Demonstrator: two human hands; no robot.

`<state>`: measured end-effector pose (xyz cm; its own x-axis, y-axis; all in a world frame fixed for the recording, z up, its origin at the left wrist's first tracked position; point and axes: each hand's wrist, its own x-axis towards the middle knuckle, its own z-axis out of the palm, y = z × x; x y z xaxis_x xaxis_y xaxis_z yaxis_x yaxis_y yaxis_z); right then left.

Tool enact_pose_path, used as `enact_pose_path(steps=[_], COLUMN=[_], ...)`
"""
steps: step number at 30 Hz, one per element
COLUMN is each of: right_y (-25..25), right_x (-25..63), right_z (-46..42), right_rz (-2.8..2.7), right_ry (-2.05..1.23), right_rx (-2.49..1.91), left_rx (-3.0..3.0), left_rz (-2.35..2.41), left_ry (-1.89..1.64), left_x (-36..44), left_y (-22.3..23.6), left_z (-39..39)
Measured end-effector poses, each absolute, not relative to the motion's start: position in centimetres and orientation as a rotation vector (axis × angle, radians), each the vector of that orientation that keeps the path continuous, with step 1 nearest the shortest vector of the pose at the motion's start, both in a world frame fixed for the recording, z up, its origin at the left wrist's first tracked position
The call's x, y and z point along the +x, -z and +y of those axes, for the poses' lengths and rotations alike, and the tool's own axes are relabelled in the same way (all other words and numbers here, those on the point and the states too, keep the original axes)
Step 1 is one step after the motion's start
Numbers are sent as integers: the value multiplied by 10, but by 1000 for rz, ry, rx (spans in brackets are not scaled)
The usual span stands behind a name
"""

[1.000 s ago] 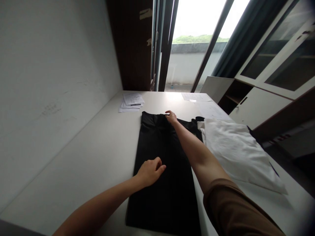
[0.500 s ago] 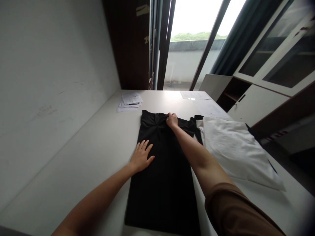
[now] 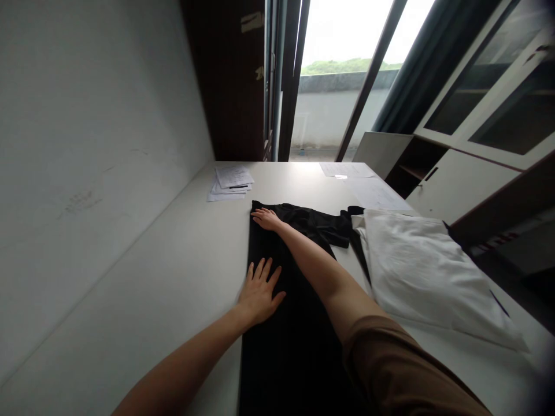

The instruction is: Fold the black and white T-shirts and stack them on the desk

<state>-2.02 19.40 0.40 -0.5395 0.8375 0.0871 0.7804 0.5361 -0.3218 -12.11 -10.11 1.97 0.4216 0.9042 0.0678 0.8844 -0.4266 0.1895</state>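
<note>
A black garment (image 3: 286, 346), whose exact kind I cannot tell, lies lengthwise on the white table, its near part running out of view at the bottom. My left hand (image 3: 261, 294) rests flat on its left edge with fingers spread. Farther up, my right hand (image 3: 266, 219) lies across the garment's far left corner, fingers stretched out over the cloth. Right of that hand the fabric is creased, and a bunched black part (image 3: 329, 226) sticks out to the right. My right forearm covers some of the cloth.
A folded white cloth pile (image 3: 425, 266) with black edges showing lies to the right. Loose papers (image 3: 232, 179) sit at the far left of the table and flat sheets (image 3: 373, 190) at the far right. A wall (image 3: 87, 202) borders the left side; cabinets (image 3: 459, 179) stand right.
My right hand has let go of the gathered cloth at the far edge and moved left, flattening out. My left hand shifted slightly right and nearer. The upper right cloth now spreads farther right.
</note>
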Motion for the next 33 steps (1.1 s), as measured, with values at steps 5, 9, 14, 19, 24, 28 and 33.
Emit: enact_pose_path(steps=[5, 9, 14, 19, 24, 28, 33], right_y=[4, 2, -6, -14, -29, -28, -8], right_x=[-27, -33, -20, 40, 134, 194, 213], right_z=[210, 215, 206, 194, 178, 150, 120], right_rz=[-2538, -2512, -2364, -2119, -1880, -1859, -1821], right_ry=[-401, -409, -290, -77, -1, -11, 68], right_rx=[-1500, -1557, -1647, -1782, -1993, -2103, -2254], left_rx=[2531, 2556, 2576, 2578, 2582, 2564, 2622], left_rz=[1571, 1466, 1419, 1458, 1482, 1524, 1427], left_ry=[-261, -304, -290, -250, -218, -193, -143], left_x=[-113, -107, -112, -125, -146, -160, -156], left_y=[-21, -23, -25, -21, -19, -20, -22], left_z=[-112, -122, -117, -101, -87, -78, -84])
